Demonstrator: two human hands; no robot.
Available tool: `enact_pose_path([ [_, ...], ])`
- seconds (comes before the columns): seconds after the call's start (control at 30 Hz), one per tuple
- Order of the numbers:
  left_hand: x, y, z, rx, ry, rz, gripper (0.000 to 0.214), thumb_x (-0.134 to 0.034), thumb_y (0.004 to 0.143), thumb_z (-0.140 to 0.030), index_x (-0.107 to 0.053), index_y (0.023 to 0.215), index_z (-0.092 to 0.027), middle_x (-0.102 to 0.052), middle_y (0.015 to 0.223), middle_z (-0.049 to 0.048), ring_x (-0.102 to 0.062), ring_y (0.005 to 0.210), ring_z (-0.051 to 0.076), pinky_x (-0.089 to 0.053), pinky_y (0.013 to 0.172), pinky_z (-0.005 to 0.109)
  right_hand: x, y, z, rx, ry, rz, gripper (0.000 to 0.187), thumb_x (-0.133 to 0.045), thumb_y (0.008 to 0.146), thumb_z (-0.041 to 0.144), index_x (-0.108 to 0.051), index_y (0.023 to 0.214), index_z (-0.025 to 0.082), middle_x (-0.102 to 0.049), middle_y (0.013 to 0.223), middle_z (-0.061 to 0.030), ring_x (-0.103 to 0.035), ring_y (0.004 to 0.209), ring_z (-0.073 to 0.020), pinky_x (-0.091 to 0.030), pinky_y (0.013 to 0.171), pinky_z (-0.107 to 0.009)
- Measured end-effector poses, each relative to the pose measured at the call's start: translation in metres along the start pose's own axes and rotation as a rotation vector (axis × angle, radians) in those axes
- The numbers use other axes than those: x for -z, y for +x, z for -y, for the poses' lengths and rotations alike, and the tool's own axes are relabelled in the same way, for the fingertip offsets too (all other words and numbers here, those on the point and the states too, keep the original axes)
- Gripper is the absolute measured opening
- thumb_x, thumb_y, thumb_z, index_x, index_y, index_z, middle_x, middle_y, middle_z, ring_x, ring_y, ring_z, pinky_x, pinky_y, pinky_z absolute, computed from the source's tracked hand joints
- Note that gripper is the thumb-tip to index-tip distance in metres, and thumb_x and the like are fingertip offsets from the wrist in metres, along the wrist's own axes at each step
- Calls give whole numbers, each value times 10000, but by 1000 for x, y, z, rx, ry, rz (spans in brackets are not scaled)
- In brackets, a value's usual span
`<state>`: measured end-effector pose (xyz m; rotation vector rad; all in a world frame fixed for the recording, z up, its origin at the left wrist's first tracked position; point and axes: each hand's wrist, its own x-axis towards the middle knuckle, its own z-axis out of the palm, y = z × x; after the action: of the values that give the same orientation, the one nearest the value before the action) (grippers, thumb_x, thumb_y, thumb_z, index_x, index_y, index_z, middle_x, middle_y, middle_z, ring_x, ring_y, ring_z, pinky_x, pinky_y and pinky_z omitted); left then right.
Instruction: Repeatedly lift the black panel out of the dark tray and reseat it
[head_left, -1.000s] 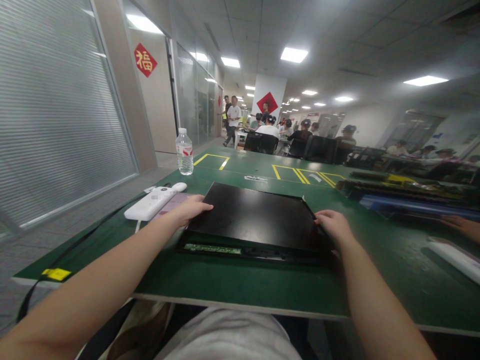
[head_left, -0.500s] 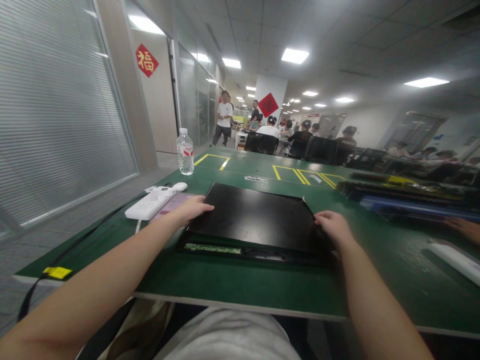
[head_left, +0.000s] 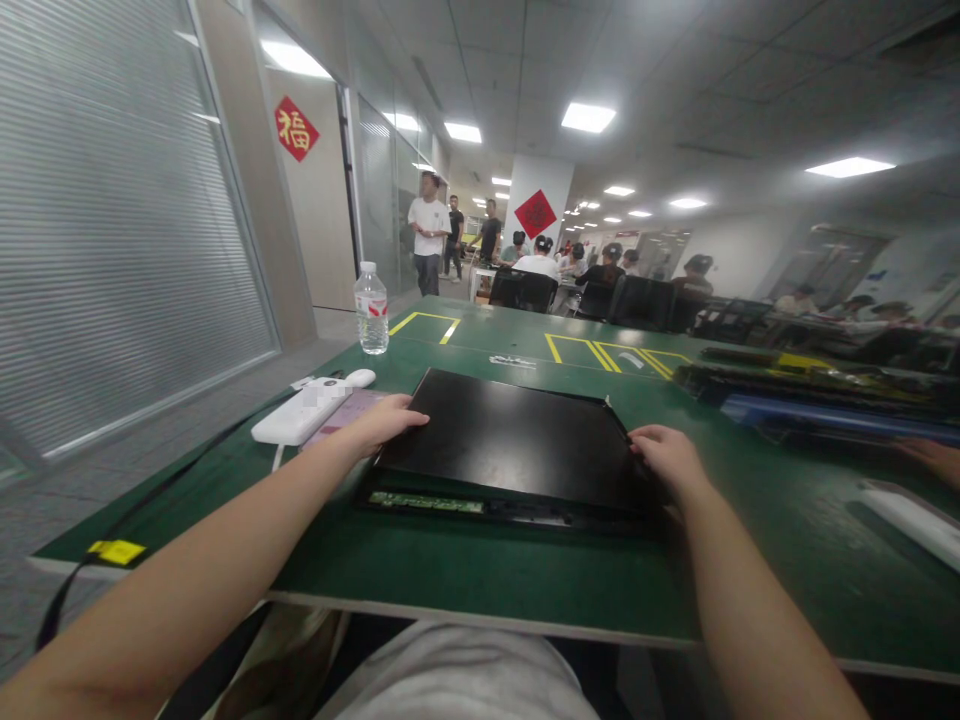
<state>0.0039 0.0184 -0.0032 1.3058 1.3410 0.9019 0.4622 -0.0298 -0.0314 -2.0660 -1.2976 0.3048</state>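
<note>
A black display panel lies in front of me with its glossy dark face up. My left hand grips its left edge, thumb on the top face and the other fingers mostly hidden. At the right edge, my right hand pinches the rim between thumb and fingers. A narrow green circuit board shows along the near side, set in a black strip below the panel's front edge. A small light tab sticks up at the far right corner.
Left of the panel are a white power bank-like device with a cable, a purple sheet and a water bottle. Dark and blue strips lie at the right, near another person's hand. Yellow tape marks the green table.
Both hands keep their hold and the panel has hardly moved. In the background, a person in a white top has walked closer, and others have shifted.
</note>
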Motion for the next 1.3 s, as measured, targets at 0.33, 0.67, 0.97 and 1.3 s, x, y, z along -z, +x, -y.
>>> enact_pose_path([
  [0.33, 0, -1, -1, 10, -70, 3, 413, -783, 563, -219, -646, 953, -200, -762, 772, 27, -736, 723, 256, -574, 623, 317, 1, 0, 1, 5, -2, 3, 283, -572, 694, 250, -770, 893, 213, -750, 834, -60, -641, 673, -178, -465, 616, -271],
  [0.67, 0, -2, -2, 36, -33, -2, 435, -778, 617, -222, -636, 1027, -202, -769, 837, 49, -744, 796, 274, -596, 685, 344, -1, 2, -4, 15, 1, 6, 255, -596, 700, 237, -771, 885, 217, -751, 832, -53, -654, 695, -184, -465, 609, -262],
  [0.97, 0, -2, -2, 19, -15, -23, 445, -734, 640, -181, -604, 1065, -191, -758, 851, 50, -739, 771, 257, -585, 691, 339, 2, -3, 3, -7, 10, 21, 241, -592, 706, 230, -767, 869, 199, -743, 794, -51, -632, 642, -163, -444, 577, -249],
  [1.3, -1, -4, -4, 18, 30, -43, 395, -694, 687, -168, -608, 1071, -190, -759, 853, 38, -738, 803, 245, -582, 676, 310, 2, -3, 2, -26, 39, 42, 254, -584, 702, 223, -761, 881, 199, -748, 799, -50, -604, 563, -141, -461, 559, -247],
])
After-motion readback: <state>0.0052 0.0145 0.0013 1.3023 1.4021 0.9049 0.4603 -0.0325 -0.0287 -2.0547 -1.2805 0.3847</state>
